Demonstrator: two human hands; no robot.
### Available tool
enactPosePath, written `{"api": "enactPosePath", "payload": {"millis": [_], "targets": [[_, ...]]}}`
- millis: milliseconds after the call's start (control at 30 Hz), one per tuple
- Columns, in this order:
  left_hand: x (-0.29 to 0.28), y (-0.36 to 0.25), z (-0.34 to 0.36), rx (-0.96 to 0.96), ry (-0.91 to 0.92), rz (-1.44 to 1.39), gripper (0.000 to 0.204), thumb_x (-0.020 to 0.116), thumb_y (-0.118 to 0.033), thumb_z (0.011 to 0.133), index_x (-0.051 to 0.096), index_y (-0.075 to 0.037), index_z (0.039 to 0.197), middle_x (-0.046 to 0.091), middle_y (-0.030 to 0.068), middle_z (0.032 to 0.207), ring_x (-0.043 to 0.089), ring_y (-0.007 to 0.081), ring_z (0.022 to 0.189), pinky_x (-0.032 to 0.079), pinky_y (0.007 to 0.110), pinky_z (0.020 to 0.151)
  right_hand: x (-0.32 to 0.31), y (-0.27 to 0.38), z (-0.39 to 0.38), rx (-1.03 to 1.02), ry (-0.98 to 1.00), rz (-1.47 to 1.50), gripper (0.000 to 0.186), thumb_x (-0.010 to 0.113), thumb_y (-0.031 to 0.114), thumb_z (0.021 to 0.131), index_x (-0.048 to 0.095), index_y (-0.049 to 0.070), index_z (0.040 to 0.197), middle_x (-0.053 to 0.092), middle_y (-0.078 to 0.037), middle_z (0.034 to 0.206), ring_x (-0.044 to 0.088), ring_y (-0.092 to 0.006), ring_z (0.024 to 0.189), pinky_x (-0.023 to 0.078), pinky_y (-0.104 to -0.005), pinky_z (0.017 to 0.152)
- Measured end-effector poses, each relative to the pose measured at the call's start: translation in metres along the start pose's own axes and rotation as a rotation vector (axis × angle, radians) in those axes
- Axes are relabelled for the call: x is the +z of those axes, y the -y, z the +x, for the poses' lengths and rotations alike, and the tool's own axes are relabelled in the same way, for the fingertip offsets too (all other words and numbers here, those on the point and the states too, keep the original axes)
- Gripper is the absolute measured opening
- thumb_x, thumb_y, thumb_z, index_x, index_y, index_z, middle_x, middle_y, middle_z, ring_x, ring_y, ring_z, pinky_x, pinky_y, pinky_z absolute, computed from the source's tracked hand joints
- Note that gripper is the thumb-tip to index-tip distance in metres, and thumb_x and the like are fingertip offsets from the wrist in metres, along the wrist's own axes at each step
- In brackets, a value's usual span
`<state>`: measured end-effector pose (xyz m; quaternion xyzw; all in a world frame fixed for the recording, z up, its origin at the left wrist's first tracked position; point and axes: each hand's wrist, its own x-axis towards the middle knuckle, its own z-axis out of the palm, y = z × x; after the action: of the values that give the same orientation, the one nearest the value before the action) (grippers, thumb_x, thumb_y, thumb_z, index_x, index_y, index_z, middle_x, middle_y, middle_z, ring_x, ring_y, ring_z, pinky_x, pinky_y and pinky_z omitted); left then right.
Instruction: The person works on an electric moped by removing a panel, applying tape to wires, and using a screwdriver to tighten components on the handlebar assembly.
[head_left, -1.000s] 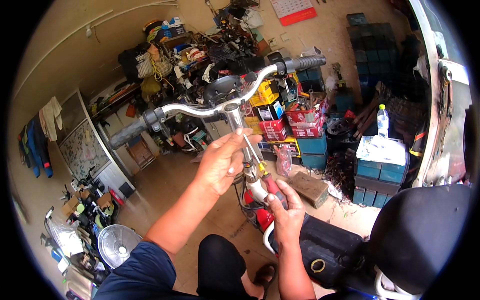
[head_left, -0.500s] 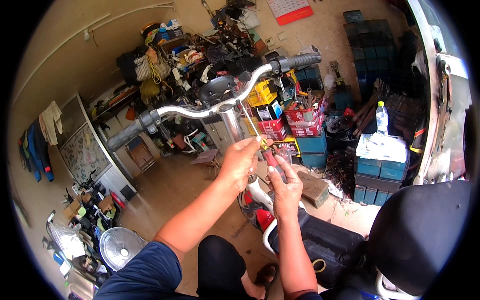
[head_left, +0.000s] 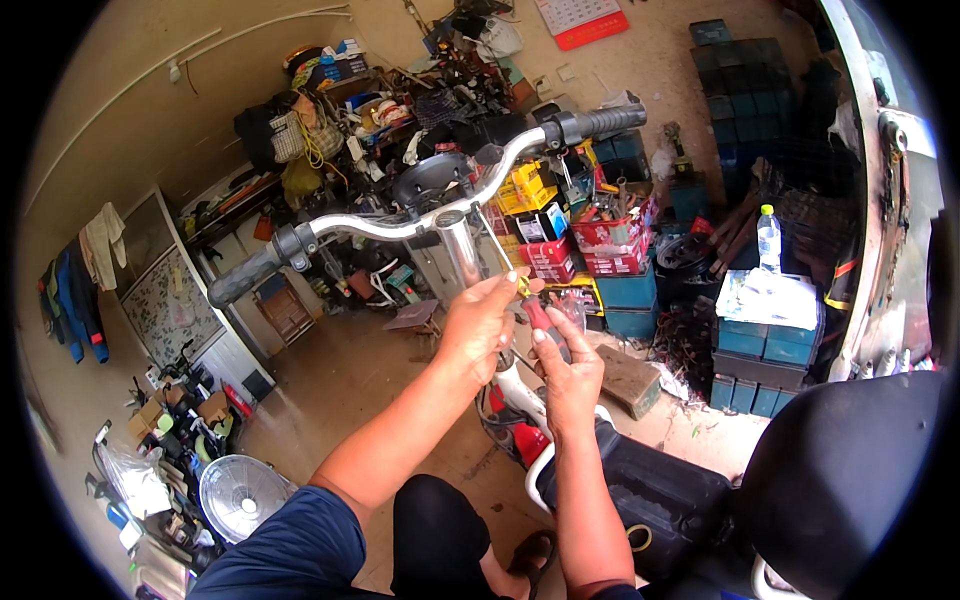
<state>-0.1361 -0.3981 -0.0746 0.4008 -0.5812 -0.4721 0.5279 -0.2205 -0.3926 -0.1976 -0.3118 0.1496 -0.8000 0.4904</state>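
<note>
Clothes [head_left: 75, 285] hang at the far left, and below them a round fan [head_left: 240, 500] stands beside a jumble of parts and cartons. A silvery handlebar [head_left: 400, 230] slants across the middle, its left end a dark ribbed grip [head_left: 245, 280] lower in view than its right. Beneath the bar, just right of its upright metal stem [head_left: 460, 250], the person's left hand [head_left: 478, 325] is closed in a pinch, thumb and fingertips around the yellow part of a screwdriver [head_left: 540, 318], near where the shaft meets the red handle. The thin shaft points up toward the handlebar; whether its tip touches the bar cannot be told. The right hand [head_left: 570, 370], just beside the left, grips the red handle from below, with thumb and fingers bent around it.

Below and right of the hands lies a black footboard [head_left: 655, 485] with a yellowish ring [head_left: 639, 538] on it. Behind it a brownish block [head_left: 628, 380] sits on the floor. Further right, a clear bottle [head_left: 769, 240] with a yellow-green cap stands on papers [head_left: 765, 300] over stacked teal batteries [head_left: 768, 342], and a large black seat [head_left: 850, 480] fills the lower right.
</note>
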Motion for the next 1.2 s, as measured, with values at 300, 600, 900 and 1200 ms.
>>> {"api": "enactPosePath", "payload": {"millis": [300, 600, 900, 1200], "targets": [[0.002, 0.01, 0.014, 0.029, 0.111, -0.071, 0.033, 0.055, -0.015, 0.107, 0.056, 0.003, 0.135, 0.071, 0.0145, 0.125, 0.042, 0.0025, 0.048, 0.034, 0.019, 0.043, -0.01, 0.027, 0.011, -0.08, 0.063, -0.081, 0.04, 0.076, 0.003, 0.091, 0.067, -0.003, 0.129, 0.07, -0.01, 0.12, 0.064, -0.0115, 0.107, 0.054, -0.0275, 0.091], [0.007, 0.012, 0.006, 0.098, -0.017, -0.009, 0.032, 0.062, -0.017, 0.104, 0.063, 0.002, 0.131, 0.075, 0.0109, 0.112, 0.041, 0.0019, 0.048, 0.033, 0.019, 0.043, -0.018, 0.02, 0.002, -0.312, 0.051, -0.354, 0.04, 0.071, 0.001, 0.094, 0.063, -0.001, 0.134, 0.065, -0.013, 0.13, 0.064, -0.0169, 0.116, 0.053, -0.0334, 0.097], [-0.025, -0.115, 0.0, 0.981, -0.412, 0.801, 0.035, 0.069, -0.025, 0.102, 0.073, 0.003, 0.122, 0.077, 0.0114, 0.115, 0.068, 0.0132, 0.105, 0.052, 0.031, 0.096, -0.032, 0.003, 0.016, -0.271, 0.067, -0.194, 0.042, 0.069, 0.008, 0.1, 0.059, 0.003, 0.14, 0.064, -0.002, 0.095, 0.055, -0.0063, 0.074, 0.047, -0.0223, 0.066], [-0.041, -0.211, 0.162, 0.421, -0.185, 1.633, 0.064, 0.071, -0.063, 0.088, 0.079, 0.001, 0.091, 0.073, 0.0205, 0.08, 0.07, 0.0319, 0.074, 0.054, 0.041, 0.076, -0.022, -0.002, 0.007, -0.37, 0.097, -0.349, 0.041, 0.068, 0.005, 0.097, 0.062, 0.002, 0.137, 0.066, -0.009, 0.11, 0.06, -0.0163, 0.098, 0.048, -0.0295, 0.085]]}}
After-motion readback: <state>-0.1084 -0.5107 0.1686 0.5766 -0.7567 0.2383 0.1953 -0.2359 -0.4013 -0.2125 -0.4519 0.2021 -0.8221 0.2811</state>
